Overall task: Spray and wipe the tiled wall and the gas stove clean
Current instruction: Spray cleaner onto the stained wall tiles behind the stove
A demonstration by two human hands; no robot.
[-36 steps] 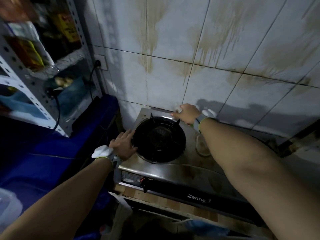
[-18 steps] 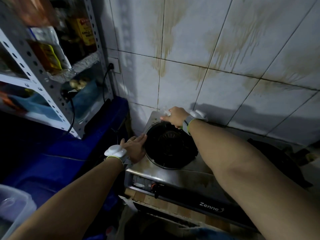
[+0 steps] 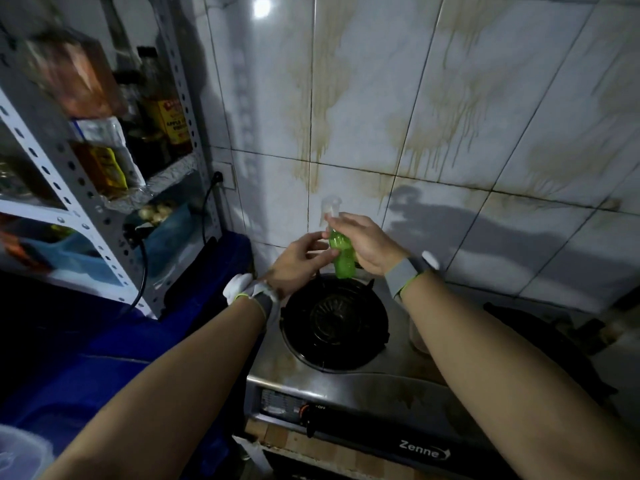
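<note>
A green spray bottle [image 3: 341, 258] with a white spray head hangs tilted in the air above the back of the black burner [image 3: 334, 323]. My right hand [image 3: 369, 244] holds the bottle from the right, fingers reaching up to its neck. From the left, my left hand [image 3: 300, 262] pinches its lower body. The steel gas stove [image 3: 363, 386] below carries brown stains on its top. Brown drip marks run down the white tiled wall [image 3: 433, 116] behind it.
A grey metal shelf [image 3: 86, 188] with bottles and packets stands at the left. A black cable runs from a wall socket [image 3: 225, 174]. A blue cover [image 3: 86, 341] lies left of the stove and a dark object [image 3: 554, 341] lies to its right.
My right hand has lifted the green spray bottle up from the stove's back edge. My left hand left the burner's rim and rose to meet the bottle. The view has tilted upward.
</note>
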